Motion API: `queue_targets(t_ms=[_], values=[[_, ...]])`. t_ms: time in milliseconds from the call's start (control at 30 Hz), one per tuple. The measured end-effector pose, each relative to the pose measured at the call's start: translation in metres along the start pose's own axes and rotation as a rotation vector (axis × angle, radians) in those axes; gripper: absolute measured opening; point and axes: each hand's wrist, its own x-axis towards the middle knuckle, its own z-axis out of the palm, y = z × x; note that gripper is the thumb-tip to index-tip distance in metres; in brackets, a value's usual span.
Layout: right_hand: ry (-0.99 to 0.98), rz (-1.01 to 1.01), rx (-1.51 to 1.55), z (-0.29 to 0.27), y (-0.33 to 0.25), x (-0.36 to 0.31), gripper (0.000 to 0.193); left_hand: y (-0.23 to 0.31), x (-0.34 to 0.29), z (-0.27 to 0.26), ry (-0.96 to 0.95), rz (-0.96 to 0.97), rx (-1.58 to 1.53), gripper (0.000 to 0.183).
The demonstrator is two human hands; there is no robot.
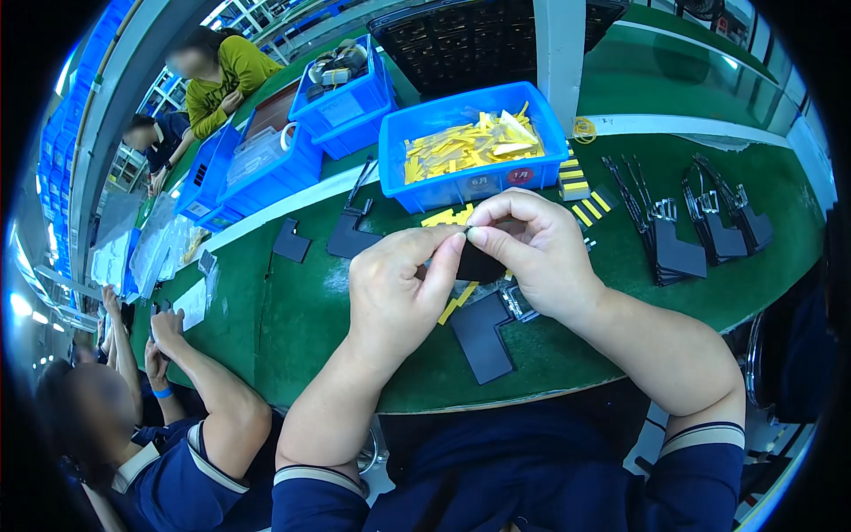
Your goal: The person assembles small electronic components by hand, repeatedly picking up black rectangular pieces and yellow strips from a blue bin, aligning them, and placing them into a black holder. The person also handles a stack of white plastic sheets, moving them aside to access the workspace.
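Note:
Over the near middle of the green table, my left hand [390, 282] and my right hand [551, 257] meet with thumbs and forefingers pinched together. Between them is a small black piece [480, 263], mostly hidden by the fingers, so its full shape cannot be made out. Just below my right hand lies a dark grey L-shaped flat part [481, 339] with a metallic connector end. Yellow strips [454, 304] lie beside it, partly under my hands. Behind my fingertips stands a blue bin [474, 188] filled with yellow strips and clear film.
Stacked L-shaped parts with black cables [678, 253] lie at the right. Two more dark parts [291, 241] rest at the left. Yellow-and-black pieces [592, 206] sit beside the bin. Blue crates [275, 168] line the far left. A co-worker's arm [217, 372] reaches in at left.

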Motion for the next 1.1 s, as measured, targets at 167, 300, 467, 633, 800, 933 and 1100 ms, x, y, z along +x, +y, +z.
queue_targets(t_ms=[167,300,467,633,800,933,1100], values=[[-0.010,-0.007,-0.011,0.0004,-0.0005,-0.0001,0.005,0.0012,0.0002,0.0006,0.000,0.050,0.086,0.008],[-0.054,0.110,0.145,0.0028,-0.0030,-0.0004,0.005,0.0000,-0.0023,0.0018,0.000,0.085,0.117,0.009],[-0.072,0.111,0.197,0.0041,-0.0022,-0.0013,0.005,-0.0019,-0.0039,0.0016,0.004,0.148,0.191,0.011],[-0.066,0.092,0.201,0.0039,0.0000,-0.0019,0.005,0.0014,-0.0045,0.0050,0.023,0.208,0.225,0.011],[-0.067,0.072,0.165,0.0035,-0.0001,-0.0028,0.005,0.0010,-0.0056,0.0049,0.022,0.288,0.263,0.015],[-0.063,0.065,0.121,0.0018,-0.0023,-0.0024,0.005,0.0033,-0.0052,0.0029,0.009,0.289,0.275,0.016],[-0.059,0.064,0.075,0.0004,-0.0029,0.0005,0.005,0.0006,-0.0060,0.0033,0.032,0.373,0.394,0.017]])
